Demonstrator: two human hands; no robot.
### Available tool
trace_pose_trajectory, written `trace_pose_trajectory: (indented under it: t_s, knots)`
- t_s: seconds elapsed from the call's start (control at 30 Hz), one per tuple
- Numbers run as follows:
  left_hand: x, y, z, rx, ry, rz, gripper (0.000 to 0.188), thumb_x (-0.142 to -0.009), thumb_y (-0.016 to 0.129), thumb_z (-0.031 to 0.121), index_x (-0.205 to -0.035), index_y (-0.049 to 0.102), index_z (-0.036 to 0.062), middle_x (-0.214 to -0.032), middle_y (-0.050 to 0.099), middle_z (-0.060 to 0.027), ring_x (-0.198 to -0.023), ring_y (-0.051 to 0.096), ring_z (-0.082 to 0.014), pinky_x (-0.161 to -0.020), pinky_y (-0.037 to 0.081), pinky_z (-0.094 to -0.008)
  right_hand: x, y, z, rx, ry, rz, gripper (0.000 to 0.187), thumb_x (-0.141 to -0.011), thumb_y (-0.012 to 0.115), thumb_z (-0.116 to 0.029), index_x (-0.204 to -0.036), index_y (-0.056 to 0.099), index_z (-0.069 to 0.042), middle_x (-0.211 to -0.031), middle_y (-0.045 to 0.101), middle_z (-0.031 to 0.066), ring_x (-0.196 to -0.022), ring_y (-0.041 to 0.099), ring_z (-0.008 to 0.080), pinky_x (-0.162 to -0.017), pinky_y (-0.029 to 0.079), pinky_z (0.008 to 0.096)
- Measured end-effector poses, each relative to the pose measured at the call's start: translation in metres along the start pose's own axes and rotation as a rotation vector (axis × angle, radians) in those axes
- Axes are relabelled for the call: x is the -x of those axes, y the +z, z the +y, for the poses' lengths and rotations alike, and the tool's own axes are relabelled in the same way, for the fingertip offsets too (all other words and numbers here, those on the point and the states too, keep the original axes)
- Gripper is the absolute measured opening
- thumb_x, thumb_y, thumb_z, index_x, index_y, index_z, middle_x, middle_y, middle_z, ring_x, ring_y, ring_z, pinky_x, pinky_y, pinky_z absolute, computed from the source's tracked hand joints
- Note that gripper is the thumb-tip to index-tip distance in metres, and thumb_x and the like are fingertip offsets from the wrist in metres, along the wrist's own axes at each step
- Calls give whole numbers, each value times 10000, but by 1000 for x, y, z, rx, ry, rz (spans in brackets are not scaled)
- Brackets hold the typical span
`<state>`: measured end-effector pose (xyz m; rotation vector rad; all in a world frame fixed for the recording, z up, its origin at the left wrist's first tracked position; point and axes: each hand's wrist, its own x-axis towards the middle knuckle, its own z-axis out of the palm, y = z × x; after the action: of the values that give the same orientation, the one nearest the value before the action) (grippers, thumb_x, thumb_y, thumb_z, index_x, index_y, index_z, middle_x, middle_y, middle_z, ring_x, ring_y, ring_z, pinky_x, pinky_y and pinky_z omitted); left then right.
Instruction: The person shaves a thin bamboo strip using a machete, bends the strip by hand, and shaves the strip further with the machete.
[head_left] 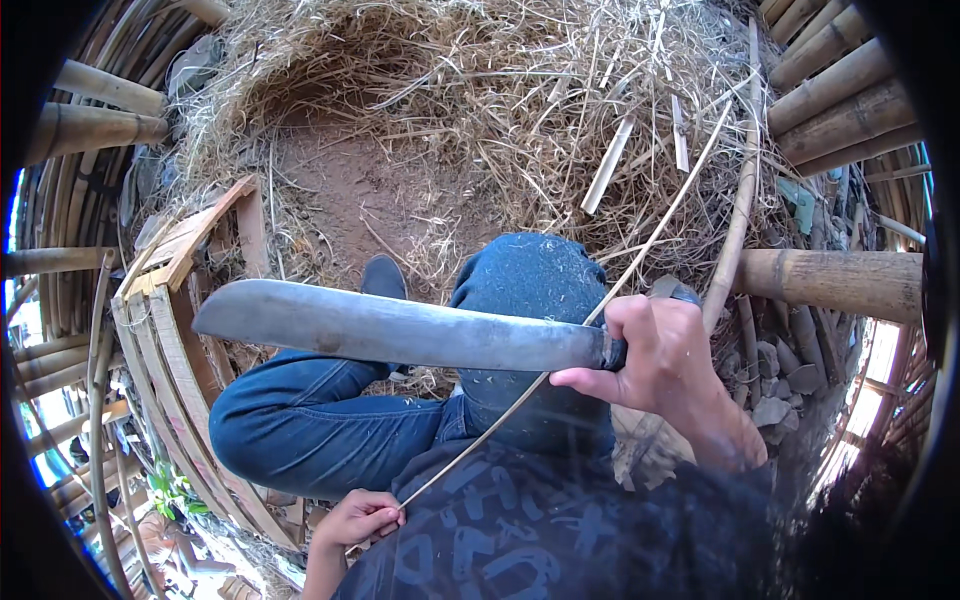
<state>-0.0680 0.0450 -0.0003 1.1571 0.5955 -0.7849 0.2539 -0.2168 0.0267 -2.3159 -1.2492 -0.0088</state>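
My right hand (660, 352) is wrapped round the handle of a machete (400, 328). Its wide grey blade points left across my lap, above my jeans-clad legs. A long thin bamboo strip (690, 188) runs slantwise from my left hand up past the blade to the upper right. The strip passes behind the blade near the handle, close to my right thumb; whether the blade touches it I cannot tell. Low in the view, beside my dark shirt, my left hand (365, 517) pinches the near end of the strip.
Curly shavings (480, 110) lie heaped over the ground ahead, with a few flat bamboo pieces (608, 165) on top. A wooden crate (175, 330) stands at my left. Thick bamboo poles (835, 283) jut in from the right, near stones (775, 410).
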Motion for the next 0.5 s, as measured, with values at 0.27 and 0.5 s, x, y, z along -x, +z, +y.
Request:
trace_pose_trajectory:
  t_s: [0.27,0.5]
  knots:
    - [-51,30,126,-504,86,-92,259,-867,660,177,-1029,601,-17,-783,657,-84,-707,645,-151,-662,510,-258,0,4,-4,-7,-3,-13,530,-770,681,-538,-844,458,-64,-517,458,-1,-406,516,162,-412,394,280]
    - [-78,60,141,-417,142,155,110,-863,653,85,-864,641,-24,-709,660,-92,-671,659,-112,-565,508,-245,-2,9,-9,-32,-14,25,530,-764,678,-547,-850,471,-68,-522,457,3,-418,526,166,-418,405,290]
